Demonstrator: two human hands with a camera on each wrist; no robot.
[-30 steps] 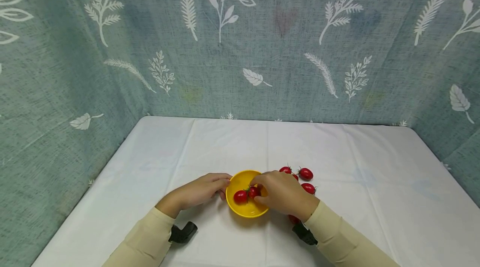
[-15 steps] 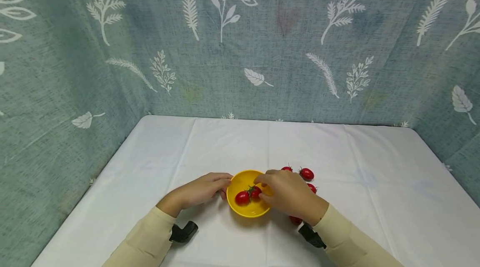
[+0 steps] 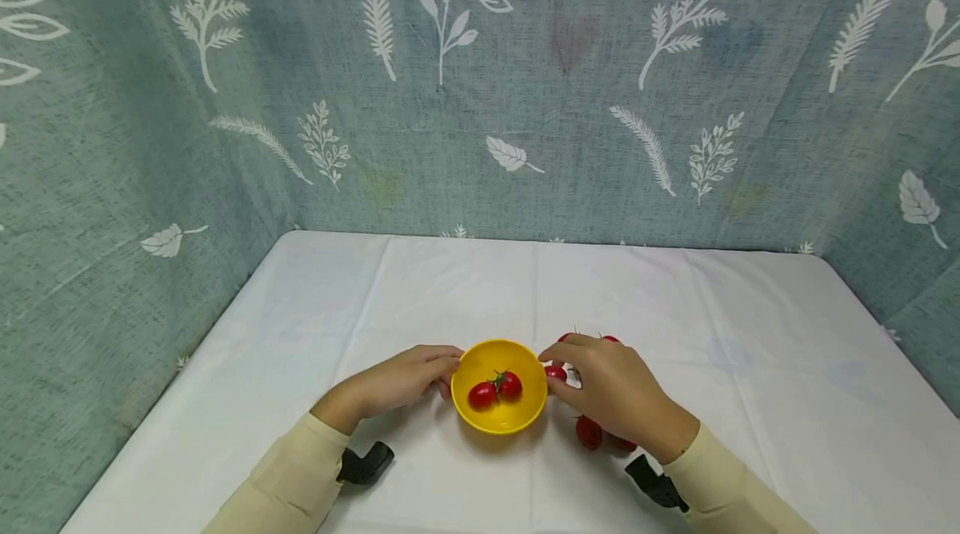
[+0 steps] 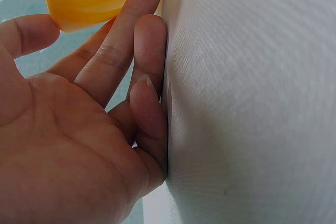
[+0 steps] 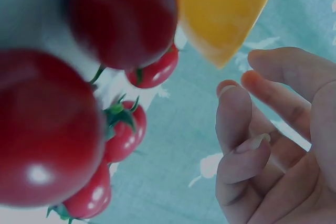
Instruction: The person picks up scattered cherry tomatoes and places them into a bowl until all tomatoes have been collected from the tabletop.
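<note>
Two red cherry tomatoes with green stems, one on the left (image 3: 482, 396) and one on the right (image 3: 510, 385), lie in the yellow bowl (image 3: 534, 413). My left hand (image 3: 405, 384) holds the bowl's left side; the left wrist view shows its thumb (image 4: 37, 34) at the rim and fingers along the outer wall. Just off the bowl's right side, my right hand (image 3: 618, 388) hovers over loose tomatoes, its fingers bent loosely. In the right wrist view nothing sits between those fingers, and large nearby tomatoes (image 5: 47, 129) fill the left part.
Several cherry tomatoes lie on the white cloth right of the bowl, including one at the near side (image 3: 588, 432), partly hidden by my right hand. The white-covered table (image 3: 420, 284) meets a leaf-patterned curtain (image 3: 480, 142) at its back and sides.
My right hand has let go of the tomato in the bowl, drawn back to the right and come over the loose tomatoes. The left hand and bowl stay in place.
</note>
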